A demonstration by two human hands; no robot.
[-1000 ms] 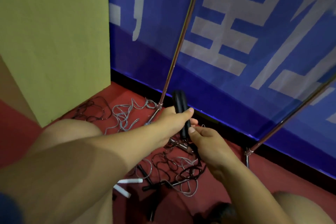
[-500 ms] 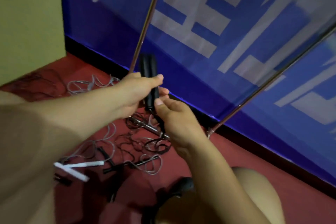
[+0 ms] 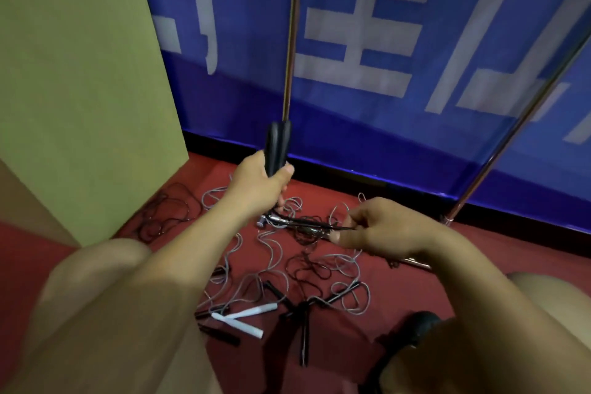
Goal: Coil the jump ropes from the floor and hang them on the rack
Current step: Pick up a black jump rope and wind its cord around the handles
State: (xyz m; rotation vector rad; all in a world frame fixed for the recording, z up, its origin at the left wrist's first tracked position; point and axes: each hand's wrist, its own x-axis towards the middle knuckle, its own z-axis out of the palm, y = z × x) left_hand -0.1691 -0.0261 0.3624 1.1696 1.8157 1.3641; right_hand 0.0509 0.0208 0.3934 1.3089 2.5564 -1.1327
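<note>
Since half a second ago the right hand (image 3: pixel 380 227) has drawn away from the left hand (image 3: pixel 259 189), pulling the black rope (image 3: pixel 307 223) out between them; before, the two hands were touching at the handles.

Red floor (image 3: pixel 351 345) runs back to a blue banner (image 3: pixel 415 125) with large white characters, and a yellow-green panel (image 3: pixel 83 80) stands at the floor's left edge. Two metal rack poles (image 3: pixel 290 41) rise in front of the banner, the second slanting up at the right.

On the floor near the panel lies a dark rope tangle (image 3: pixel 166 214). Grey ropes (image 3: pixel 275 253) and more black ones sprawl across the middle, with a pair of white handles (image 3: pixel 243 318) and several black handles (image 3: pixel 303 339) toward the near edge.

The left hand is clenched round the two black handles (image 3: pixel 277 147) of the rope being coiled; they stand nearly upright, long axis vertical, tips up, just in front of the left pole's foot. From the bottom of that fist the black rope runs almost level to the right, above the floor pile. The right hand, lower and to the right, pinches this rope between thumb and fingertips.
</note>
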